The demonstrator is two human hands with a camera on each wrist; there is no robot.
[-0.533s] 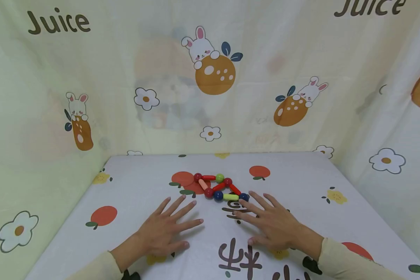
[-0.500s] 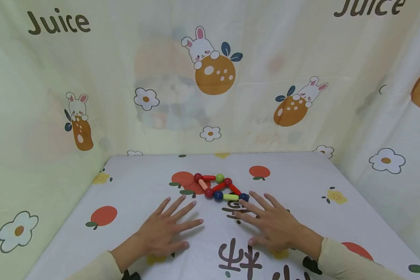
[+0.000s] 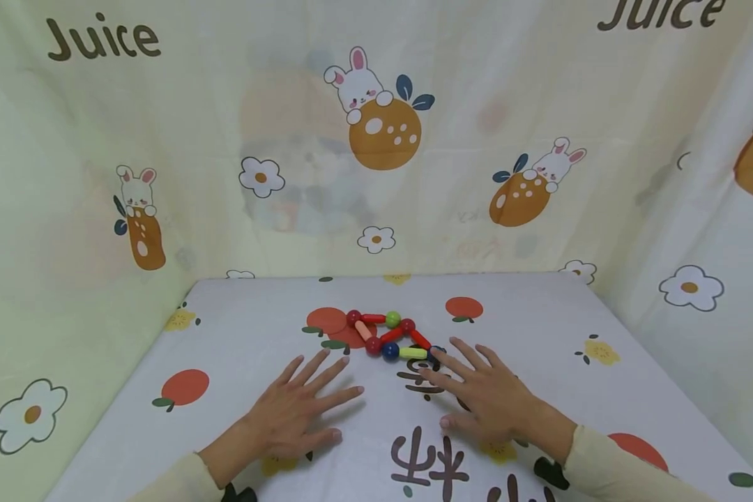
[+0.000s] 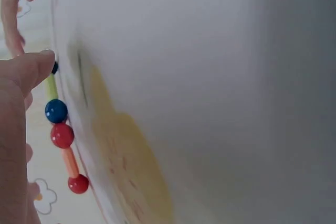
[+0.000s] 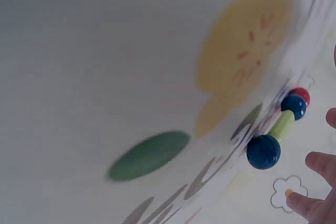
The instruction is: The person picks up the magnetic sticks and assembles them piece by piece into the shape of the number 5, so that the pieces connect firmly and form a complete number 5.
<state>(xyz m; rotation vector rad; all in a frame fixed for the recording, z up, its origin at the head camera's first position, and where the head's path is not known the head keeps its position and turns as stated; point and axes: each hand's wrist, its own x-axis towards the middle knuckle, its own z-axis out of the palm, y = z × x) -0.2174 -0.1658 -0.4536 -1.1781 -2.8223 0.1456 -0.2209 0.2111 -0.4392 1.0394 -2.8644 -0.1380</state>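
Balls and short rods lie joined end to end on the table in the head view. Red balls (image 3: 373,346), a green ball (image 3: 393,319) and dark blue balls (image 3: 390,351) are linked by red rods (image 3: 373,318), an orange-pink rod (image 3: 363,331) and a yellow-green rod (image 3: 413,353). My left hand (image 3: 291,415) is spread palm down, nearer me and left of the chain, holding nothing. Fingers spread as well, my right hand (image 3: 496,401) partly covers the right-hand blue ball; whether it touches it I cannot tell. The right wrist view shows that blue ball (image 5: 263,152) apart from the fingertips.
A white cloth with printed fruit and dark lettering covers the table (image 3: 238,335). Behind it and at both sides hangs a pale curtain (image 3: 226,104) with rabbits and flowers, close to the table's far edge.
My right hand has shifted slightly, its fingertips a little farther forward and its thumb a bit left. The left hand and the joined pieces stay almost the same.
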